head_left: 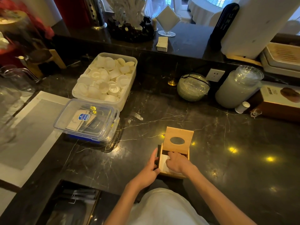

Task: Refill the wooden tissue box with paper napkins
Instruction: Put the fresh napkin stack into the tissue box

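One square wooden tissue box (172,174) before me, oval-holed lid (178,135) raised, glossy marble counter (227,143), left hand (150,169) clasping the box side, right hand (177,162) curled over white paper napkins (164,168), grip unclear.

1. The left hand (150,170) presses against the left side of the wooden tissue box (178,133), thumb stretched up along the wall and fingers curled round its edge.
2. The right hand (177,161) dips into the box's open top, knuckles up and fingers bent down inside. I can't see whether they grasp anything.
3. Both bare forearms reach to the box from its near side, and the wrists are close together.
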